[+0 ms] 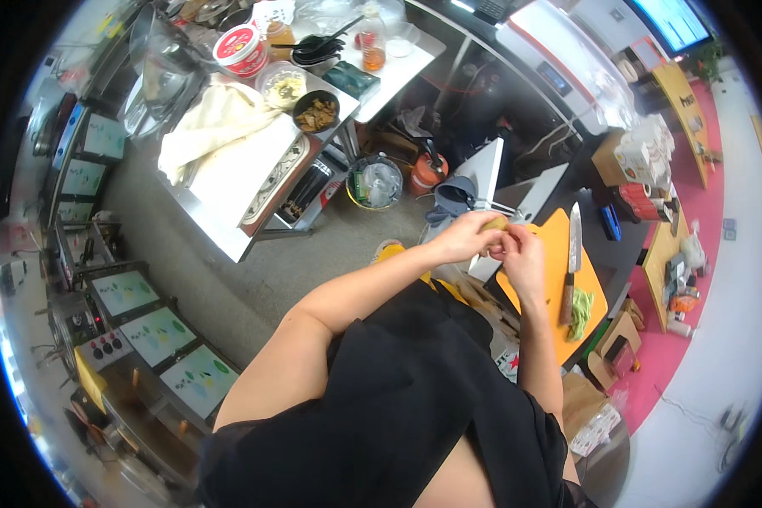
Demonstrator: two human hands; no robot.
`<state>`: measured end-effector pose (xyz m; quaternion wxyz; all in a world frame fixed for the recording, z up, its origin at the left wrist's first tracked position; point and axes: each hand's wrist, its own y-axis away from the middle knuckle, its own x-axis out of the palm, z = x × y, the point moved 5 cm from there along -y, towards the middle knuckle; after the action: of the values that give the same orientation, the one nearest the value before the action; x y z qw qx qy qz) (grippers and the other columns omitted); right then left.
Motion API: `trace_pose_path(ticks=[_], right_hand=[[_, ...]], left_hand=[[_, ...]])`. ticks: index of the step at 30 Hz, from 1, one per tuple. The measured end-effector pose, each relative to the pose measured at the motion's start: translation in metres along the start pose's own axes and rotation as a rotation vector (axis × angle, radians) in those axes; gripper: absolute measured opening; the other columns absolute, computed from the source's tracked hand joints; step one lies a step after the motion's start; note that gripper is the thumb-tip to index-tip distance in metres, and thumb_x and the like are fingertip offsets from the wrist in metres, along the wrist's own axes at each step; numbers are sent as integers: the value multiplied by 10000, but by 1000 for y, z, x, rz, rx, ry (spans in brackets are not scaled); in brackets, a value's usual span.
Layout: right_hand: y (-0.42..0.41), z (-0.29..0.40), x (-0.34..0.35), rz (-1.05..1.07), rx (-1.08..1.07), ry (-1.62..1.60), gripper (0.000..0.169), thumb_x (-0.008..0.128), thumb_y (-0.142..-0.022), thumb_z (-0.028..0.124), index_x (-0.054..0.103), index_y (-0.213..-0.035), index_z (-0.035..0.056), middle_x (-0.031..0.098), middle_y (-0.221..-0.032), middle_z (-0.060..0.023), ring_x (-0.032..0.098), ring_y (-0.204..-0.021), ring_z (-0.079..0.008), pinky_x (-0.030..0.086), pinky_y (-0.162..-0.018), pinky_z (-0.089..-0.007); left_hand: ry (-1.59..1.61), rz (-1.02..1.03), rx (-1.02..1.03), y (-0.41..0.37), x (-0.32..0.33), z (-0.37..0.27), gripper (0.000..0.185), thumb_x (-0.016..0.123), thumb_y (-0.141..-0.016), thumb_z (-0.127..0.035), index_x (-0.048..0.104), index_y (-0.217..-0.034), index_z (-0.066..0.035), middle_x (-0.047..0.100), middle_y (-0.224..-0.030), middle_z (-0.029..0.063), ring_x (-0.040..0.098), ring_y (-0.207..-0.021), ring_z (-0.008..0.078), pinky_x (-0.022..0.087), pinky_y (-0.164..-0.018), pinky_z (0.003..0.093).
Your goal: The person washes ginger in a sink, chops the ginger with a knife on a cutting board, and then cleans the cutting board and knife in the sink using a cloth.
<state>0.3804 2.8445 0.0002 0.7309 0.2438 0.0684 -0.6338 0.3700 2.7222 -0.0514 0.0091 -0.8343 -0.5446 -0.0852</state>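
Observation:
My left hand [467,240] grips a small, roundish yellow-brown piece of food [496,223], possibly a potato or a kiwi; fingers cover most of it. Against its near side, the bent fingertips of my right hand [522,257] press close together. Both hands are raised beside the left edge of an orange cutting board [546,251]. On that board lies a kitchen knife [572,257] with a dark wooden handle, its blade pointing away from me. A crumpled light-green cloth [582,315] rests right of the handle.
The board is on a dark counter [632,247] with a blue object [610,222]. Below stand a lined waste bin [374,182] and an orange container [428,173]. A white table [219,219] at left carries a cream cloth [219,120], a bowl of brown food [316,112] and a red-white tub [241,51].

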Motion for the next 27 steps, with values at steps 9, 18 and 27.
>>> trace_pose_path(ticks=[9,18,27], right_hand=[[-52,92,118,147,-312,380,302,595,-892,140,574,-1120,-58,610,-979,-211,609,-897,-339,482,-795,-388],[-56,60,119,159,-252,306,312,608,-910,152,559,-1151,-42,601,-893,-117,581,-782,-176,486,-714,-298],[-20,18,80,29,-37,136,316,597,-916,144,554,-1160,-52,614,-892,-136,593,-769,-199,497,-705,-321]], left_hand=[[542,-347,-130,43,-144,-1,242,537,-961,-160,594,-1166,-45,646,-948,19,600,-765,85,519,-679,240],[-664,-1056,-59,31,-345,19,309,557,-920,-151,584,-1196,-15,656,-954,136,643,-728,202,531,-650,325],[-1608,-692,-235,-4,-367,15,256,480,-857,-115,640,-1055,-96,627,-1006,79,586,-967,280,501,-813,397]])
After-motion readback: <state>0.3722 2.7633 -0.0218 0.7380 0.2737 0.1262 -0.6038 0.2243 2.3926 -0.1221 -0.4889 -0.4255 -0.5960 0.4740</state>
